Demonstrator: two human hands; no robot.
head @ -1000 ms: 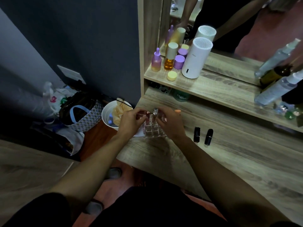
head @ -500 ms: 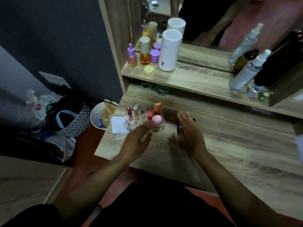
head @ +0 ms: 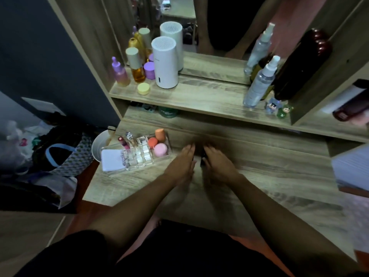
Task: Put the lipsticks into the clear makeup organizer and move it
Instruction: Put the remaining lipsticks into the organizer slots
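Note:
The clear makeup organizer [head: 139, 159] stands at the left of the wooden desk [head: 269, 176]. It holds a pink lip tube [head: 123, 143], a silver-capped tube [head: 129, 137], three sponges [head: 159, 149] and a white compact [head: 111, 159]. To its right, my left hand [head: 184, 162] lies low over the desk with fingers stretched out and nothing in it. My right hand [head: 215, 163] is close beside it, fingers curled down. A black lipstick [head: 203, 156] shows in the gap between the hands, against the right thumb. The picture is blurred there, and a second black lipstick is hidden.
A shelf [head: 199, 98] above the desk carries a white cylinder [head: 165, 62], coloured bottles [head: 135, 66], spray bottles [head: 259, 82] and small figures [head: 277, 108], with a mirror behind. A white bowl [head: 98, 145] and bags [head: 60, 152] sit left of the desk. Papers [head: 351, 168] lie at the right.
Both hands have let go of the organizer and moved right to the black lipsticks. The organizer stays at the left of the desk. My view has swung to the right.

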